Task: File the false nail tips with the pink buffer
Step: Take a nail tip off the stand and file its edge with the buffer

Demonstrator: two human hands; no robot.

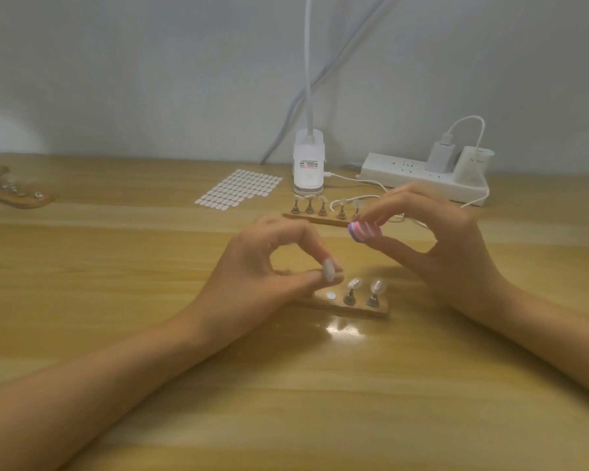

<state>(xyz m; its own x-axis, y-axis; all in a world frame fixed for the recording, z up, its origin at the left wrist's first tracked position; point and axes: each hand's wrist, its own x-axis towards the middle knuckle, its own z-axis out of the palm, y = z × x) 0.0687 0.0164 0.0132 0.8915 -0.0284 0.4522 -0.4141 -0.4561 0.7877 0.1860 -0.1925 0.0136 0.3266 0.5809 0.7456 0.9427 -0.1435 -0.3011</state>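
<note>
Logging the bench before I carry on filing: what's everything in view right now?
buffer: one, pink, in the right hand.
nail tip: one, whitish, pinched by the left hand.
near stand: one, wooden, centre, holding two clear tips.
far stand: one, wooden, behind it, holding five tips.
third stand: one, wooden, far left.
lamp base: one, white, back centre.
sticker sheet: one, white, left of the lamp base.
power strip: one, white, back right, charger plugged in.
table: one, light wood.
left hand: pinches the nail tip.
right hand: holds the buffer.
</note>
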